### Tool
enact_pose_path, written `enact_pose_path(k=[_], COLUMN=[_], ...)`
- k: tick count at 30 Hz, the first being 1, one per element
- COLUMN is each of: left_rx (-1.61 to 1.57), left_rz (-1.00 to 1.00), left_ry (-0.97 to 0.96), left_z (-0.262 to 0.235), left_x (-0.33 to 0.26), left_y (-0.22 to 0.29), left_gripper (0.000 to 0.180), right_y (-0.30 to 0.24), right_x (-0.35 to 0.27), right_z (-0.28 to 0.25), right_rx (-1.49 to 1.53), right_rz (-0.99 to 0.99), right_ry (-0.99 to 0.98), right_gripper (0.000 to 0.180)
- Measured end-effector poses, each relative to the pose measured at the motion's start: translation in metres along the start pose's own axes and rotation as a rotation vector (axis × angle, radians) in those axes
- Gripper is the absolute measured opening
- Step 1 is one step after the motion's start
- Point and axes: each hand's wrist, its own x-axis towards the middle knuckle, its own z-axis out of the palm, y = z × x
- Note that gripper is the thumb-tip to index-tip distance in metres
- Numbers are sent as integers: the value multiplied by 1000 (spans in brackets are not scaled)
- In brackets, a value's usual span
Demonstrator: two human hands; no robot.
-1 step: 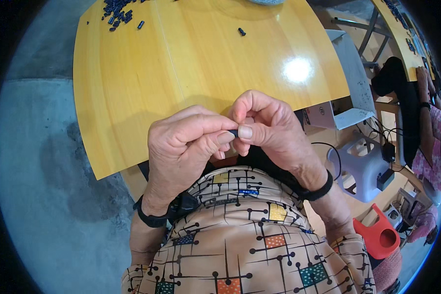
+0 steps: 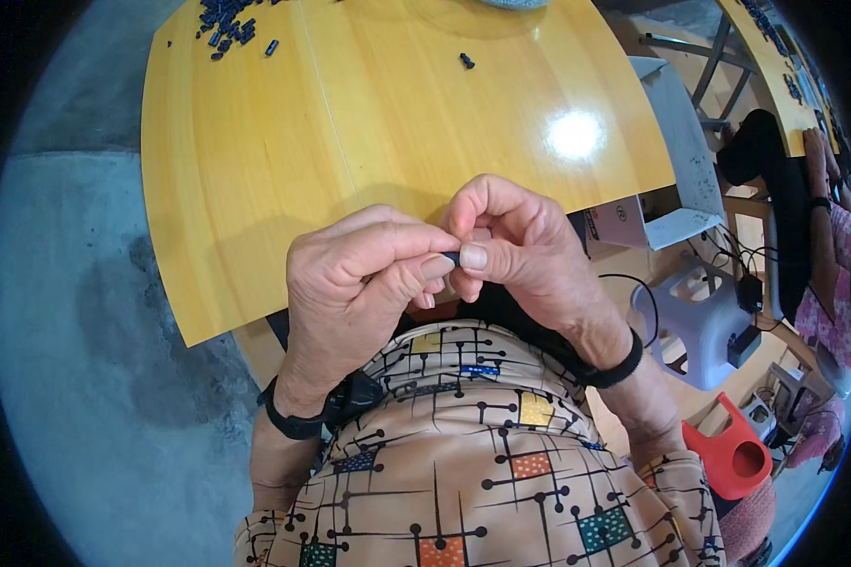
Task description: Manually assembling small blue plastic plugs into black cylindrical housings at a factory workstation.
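Piece (image 2: pixel 452 258), small and dark, sits between the two hands, most of it hidden by fingers. Left hand (image 2: pixel 359 269) grips its left side, thumb and forefinger closed on it; right hand (image 2: pixel 529 250) meets it from the right, thumb pressed at that end. Hands together, fingertips nearly touching, only a sliver of dark surface visible in the gap. Exact shape of the piece can't be told. Both hands are held in front of the torso, around the near edge of the yellow wood table (image 2: pixel 255 180); height above it unclear.

More small dark pieces on the table: a loose pile (image 2: pixel 222 19) at the far left, cut by the frame, one single piece (image 2: pixel 271 47) just right of it, another piece (image 2: pixel 467 61) alone farther right, all well apart from the hands. Black watch (image 2: pixel 293 414) on the left wrist, black band (image 2: pixel 619 367) on the right. Patterned shirt (image 2: pixel 482 416) below.

Right of the table: open white box (image 2: pixel 676 142), pale purple stool (image 2: pixel 695 326), red stool (image 2: pixel 733 449). Co-worker's hand (image 2: pixel 816 151) at a second table (image 2: pixel 761 47), far right.
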Motion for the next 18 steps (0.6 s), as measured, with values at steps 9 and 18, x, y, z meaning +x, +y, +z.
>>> enact_pose_path(k=[9, 18], left_rx=[53, -190], left_rz=[13, -94], left_ry=[-19, -54], left_z=[1, 1], left_x=[2, 2], left_y=[-1, -4], left_gripper=[9, 14], right_y=[14, 10], right_x=[-2, -2], right_z=[3, 0], right_rx=[80, 266], right_rz=[-61, 26], right_ry=[65, 32], right_gripper=[13, 18])
